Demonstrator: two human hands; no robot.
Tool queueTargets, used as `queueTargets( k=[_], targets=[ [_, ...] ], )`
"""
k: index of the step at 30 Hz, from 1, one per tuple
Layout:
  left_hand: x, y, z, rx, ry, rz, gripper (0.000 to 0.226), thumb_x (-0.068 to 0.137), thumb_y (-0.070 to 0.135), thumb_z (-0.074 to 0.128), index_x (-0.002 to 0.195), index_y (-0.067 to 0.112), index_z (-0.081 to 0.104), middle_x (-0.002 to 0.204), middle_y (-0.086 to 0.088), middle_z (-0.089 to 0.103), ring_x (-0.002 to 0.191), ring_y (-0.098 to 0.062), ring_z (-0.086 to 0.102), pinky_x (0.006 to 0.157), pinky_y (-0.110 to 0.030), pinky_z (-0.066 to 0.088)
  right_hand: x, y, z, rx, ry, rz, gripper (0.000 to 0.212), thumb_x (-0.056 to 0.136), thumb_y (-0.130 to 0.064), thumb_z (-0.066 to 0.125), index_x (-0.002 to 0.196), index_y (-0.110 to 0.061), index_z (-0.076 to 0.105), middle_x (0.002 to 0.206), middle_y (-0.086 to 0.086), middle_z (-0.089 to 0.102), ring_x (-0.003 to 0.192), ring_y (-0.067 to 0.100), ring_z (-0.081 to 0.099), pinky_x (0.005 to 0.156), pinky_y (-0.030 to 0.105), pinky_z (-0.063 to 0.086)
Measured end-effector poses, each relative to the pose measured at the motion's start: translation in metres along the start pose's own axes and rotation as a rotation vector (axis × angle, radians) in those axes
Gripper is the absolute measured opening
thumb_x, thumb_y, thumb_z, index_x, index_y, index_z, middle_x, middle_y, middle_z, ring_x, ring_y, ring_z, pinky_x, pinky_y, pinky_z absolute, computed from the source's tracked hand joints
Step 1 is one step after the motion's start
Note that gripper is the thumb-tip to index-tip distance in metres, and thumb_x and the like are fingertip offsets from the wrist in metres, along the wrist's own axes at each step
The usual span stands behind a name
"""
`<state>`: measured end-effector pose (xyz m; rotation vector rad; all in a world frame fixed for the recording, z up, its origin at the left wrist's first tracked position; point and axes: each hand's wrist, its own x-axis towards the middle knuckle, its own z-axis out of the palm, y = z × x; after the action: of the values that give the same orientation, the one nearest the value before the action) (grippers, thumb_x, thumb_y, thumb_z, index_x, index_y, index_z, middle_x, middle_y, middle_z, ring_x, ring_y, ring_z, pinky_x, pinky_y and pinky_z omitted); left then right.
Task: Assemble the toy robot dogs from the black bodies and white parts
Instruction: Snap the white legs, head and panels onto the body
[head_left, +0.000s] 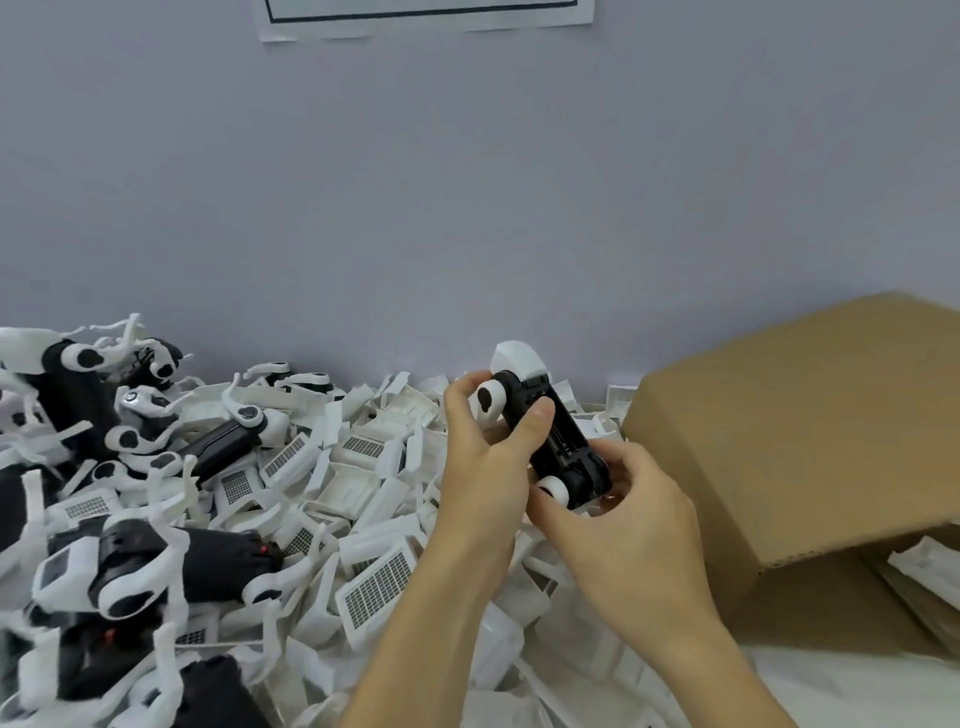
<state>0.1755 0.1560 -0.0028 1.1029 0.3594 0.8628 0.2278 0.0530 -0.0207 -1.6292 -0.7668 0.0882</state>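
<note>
Both hands grip one black body (558, 441) above the white parts (363, 467).
Long axis tilts away – white head up; left hand (483, 457) fingers, right hand (618, 519) fingers curl round it, hiding its underside.

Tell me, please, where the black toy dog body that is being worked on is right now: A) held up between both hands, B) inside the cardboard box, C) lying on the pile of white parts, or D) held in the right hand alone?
A: the black toy dog body is lifted above the pile of white parts, with the left hand gripping its upper end and the right hand gripping its lower end.
</note>
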Motion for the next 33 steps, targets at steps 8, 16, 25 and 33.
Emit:
queueTargets(
  k=[8,16,25,33],
  targets=[
    [-0.004,0.004,-0.001,0.189,-0.029,0.093,0.042,0.094,0.007,0.069,0.117,0.039,0.053,0.098,0.003,0.077,0.087,-0.017,0.076,0.063,-0.029,0.06,0.004,0.001,-0.005,0.07,-0.227,0.045,0.034,0.081,-0.041,0.078,0.11,-0.043,0.059,0.105,-0.027,0.069,0.099,-0.007,0.066,0.078,0.019,0.054],
    [-0.012,0.003,0.009,0.493,-0.293,0.211,0.065,0.086,0.008,0.071,0.128,0.049,0.043,0.099,-0.002,0.075,0.089,-0.025,0.073,0.075,-0.042,0.061,0.017,-0.008,-0.035,0.345,-0.083,0.024,0.08,0.07,-0.044,0.078,0.142,-0.024,0.05,0.131,-0.009,0.065,0.12,0.003,0.062,0.096,0.026,0.055],
    [-0.018,0.0,0.017,0.679,-0.5,0.235,0.074,0.091,-0.003,0.064,0.131,0.053,0.036,0.088,0.014,0.074,0.072,-0.002,0.068,0.064,-0.015,0.051,0.021,-0.002,-0.038,0.288,0.113,0.038,0.041,0.07,-0.03,0.088,0.107,-0.023,0.07,0.085,-0.012,0.076,0.076,0.008,0.074,0.062,0.015,0.056],
    [-0.02,-0.004,0.02,0.732,-0.337,0.297,0.074,0.082,0.024,0.081,0.121,0.058,0.027,0.101,0.012,0.072,0.095,-0.009,0.07,0.08,-0.025,0.057,0.023,-0.002,-0.037,0.39,0.273,0.068,0.03,0.072,-0.036,0.087,0.097,-0.031,0.07,0.081,-0.013,0.076,0.074,0.007,0.074,0.057,0.013,0.053]
  ],
)
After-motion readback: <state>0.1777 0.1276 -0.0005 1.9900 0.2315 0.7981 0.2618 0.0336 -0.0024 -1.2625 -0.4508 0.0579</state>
